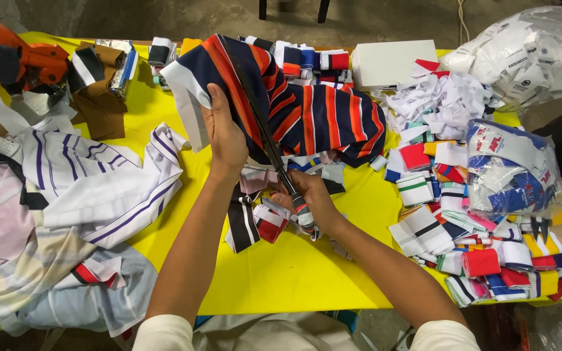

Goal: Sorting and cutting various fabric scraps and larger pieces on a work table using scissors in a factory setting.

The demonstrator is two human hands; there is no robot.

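Note:
My left hand (224, 133) grips the edge of a navy fabric piece with orange and white stripes (320, 117), holding it up over the yellow table (281, 273). My right hand (307, 198) holds large dark scissors (265, 130) by their handles. The long blades point away from me and run up along the striped fabric beside my left hand. Small striped offcuts (255, 224) lie on the table under both hands.
White garments with purple stripes (92, 182) are heaped at the left. Folded striped collar pieces (476, 240) and a clear bag of them (508, 169) fill the right side. A white box (393, 62) stands at the back, and an orange tool (14, 58) sits at the far left.

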